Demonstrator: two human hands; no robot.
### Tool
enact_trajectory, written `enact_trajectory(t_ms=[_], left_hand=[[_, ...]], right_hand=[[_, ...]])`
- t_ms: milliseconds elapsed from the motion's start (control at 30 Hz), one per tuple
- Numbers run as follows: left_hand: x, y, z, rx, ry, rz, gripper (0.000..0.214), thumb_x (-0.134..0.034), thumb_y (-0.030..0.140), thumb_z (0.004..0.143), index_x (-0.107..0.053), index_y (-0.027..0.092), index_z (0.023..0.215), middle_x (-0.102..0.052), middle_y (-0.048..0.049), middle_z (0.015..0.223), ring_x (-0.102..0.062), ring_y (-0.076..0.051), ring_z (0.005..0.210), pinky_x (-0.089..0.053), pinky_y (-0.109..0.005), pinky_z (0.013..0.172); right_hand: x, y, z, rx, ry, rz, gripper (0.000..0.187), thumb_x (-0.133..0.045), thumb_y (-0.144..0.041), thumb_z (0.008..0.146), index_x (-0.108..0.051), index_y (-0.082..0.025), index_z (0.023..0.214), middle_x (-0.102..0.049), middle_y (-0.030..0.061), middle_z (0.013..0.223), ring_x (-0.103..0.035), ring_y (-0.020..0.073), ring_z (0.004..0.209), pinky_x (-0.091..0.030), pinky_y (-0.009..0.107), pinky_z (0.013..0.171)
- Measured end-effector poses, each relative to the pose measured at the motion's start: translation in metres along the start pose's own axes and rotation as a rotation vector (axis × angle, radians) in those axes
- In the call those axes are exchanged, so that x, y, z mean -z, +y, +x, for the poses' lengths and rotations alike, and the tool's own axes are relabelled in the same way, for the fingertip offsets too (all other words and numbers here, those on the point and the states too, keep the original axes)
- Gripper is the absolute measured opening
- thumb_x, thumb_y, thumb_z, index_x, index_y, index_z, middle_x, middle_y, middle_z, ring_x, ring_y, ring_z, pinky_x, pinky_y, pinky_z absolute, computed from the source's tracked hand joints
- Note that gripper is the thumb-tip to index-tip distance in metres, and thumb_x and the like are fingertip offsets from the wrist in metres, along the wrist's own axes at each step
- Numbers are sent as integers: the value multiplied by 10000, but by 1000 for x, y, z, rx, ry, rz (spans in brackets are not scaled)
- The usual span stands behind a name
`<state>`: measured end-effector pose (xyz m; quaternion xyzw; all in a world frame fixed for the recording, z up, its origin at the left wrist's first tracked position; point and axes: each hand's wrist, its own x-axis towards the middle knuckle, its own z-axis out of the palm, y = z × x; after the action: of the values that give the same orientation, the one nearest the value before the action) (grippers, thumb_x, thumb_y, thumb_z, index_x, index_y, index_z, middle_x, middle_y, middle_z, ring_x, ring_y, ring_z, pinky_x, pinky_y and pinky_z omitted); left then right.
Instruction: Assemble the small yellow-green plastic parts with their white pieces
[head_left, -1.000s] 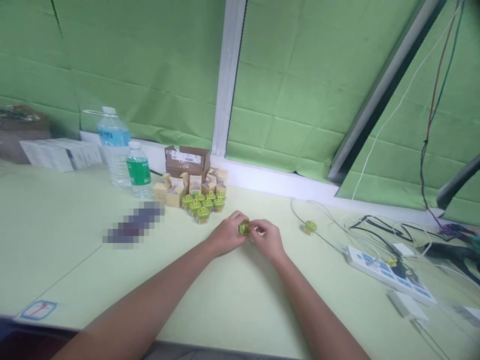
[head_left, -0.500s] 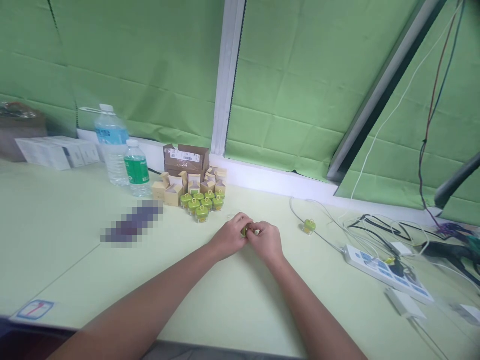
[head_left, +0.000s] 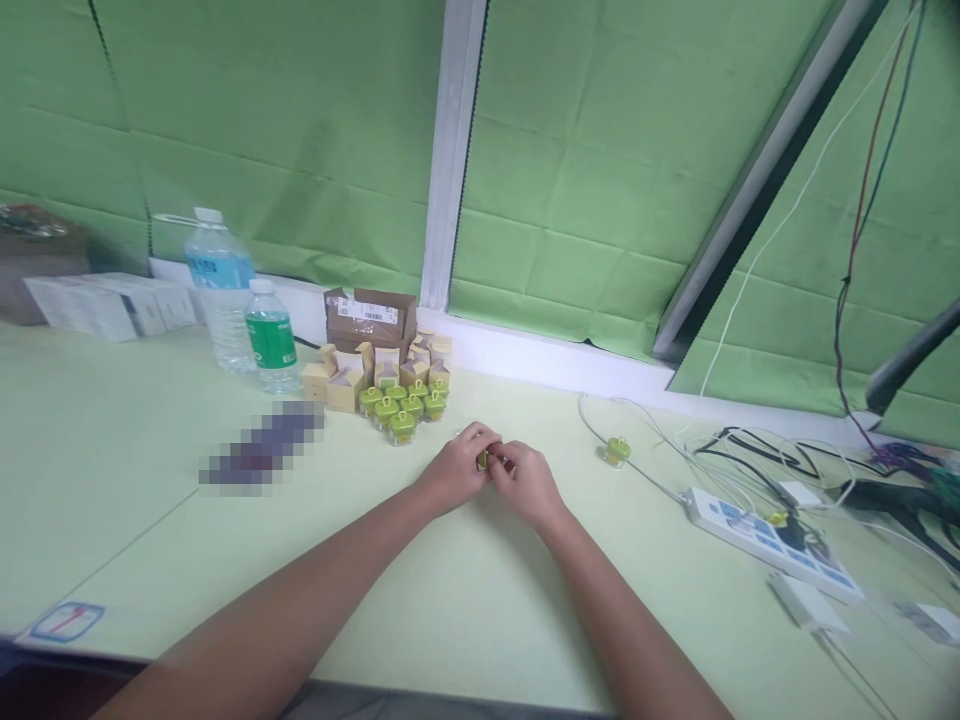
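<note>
My left hand (head_left: 456,472) and my right hand (head_left: 529,484) meet over the middle of the table, fingers closed around one small green container (head_left: 482,459). Fingers cover most of it, so only a sliver of green shows. To the left of my hands stands a cluster of several small clear containers (head_left: 403,427) with green lids and loops on top. Another green-lidded container (head_left: 617,451) sits alone to the right, beside a cable.
Behind the cluster are small opened tan cartons (head_left: 345,388) and a brown cardboard box (head_left: 370,318). Two water bottles (head_left: 271,340) stand to their left, near white boxes (head_left: 112,303). On the right lie a white power strip (head_left: 772,545), an adapter (head_left: 810,602) and tangled cables.
Both hands stay together on the small green container, with only a slight shift of the fingers. The whole view has drifted a little; the other things stand where they were.
</note>
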<state>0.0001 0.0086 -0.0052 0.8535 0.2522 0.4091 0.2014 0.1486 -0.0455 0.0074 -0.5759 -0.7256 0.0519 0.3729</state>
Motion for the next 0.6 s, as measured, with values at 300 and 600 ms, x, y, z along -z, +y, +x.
enact_trajectory(t_ms=[300,600], left_hand=[[5,2,1,2,-13,-56,393,-524,40,769,-629,227,1099,-580,-49,1073,-573,-142,801,-496,-280,737],[4,4,0,-40,-7,-117,392,-549,62,797,-624,234,1142,-573,-56,1127,-569,-115,768,-506,-264,698]], right_hand=[[0,2,0,-130,76,150,205,-517,-208,840,-711,-273,857,-735,-19,824,-640,164,671,-462,278,667],[5,2,3,-286,223,173,155,-645,-356,717,-584,-224,772,-672,-1,789,-568,154,609,-426,272,583]])
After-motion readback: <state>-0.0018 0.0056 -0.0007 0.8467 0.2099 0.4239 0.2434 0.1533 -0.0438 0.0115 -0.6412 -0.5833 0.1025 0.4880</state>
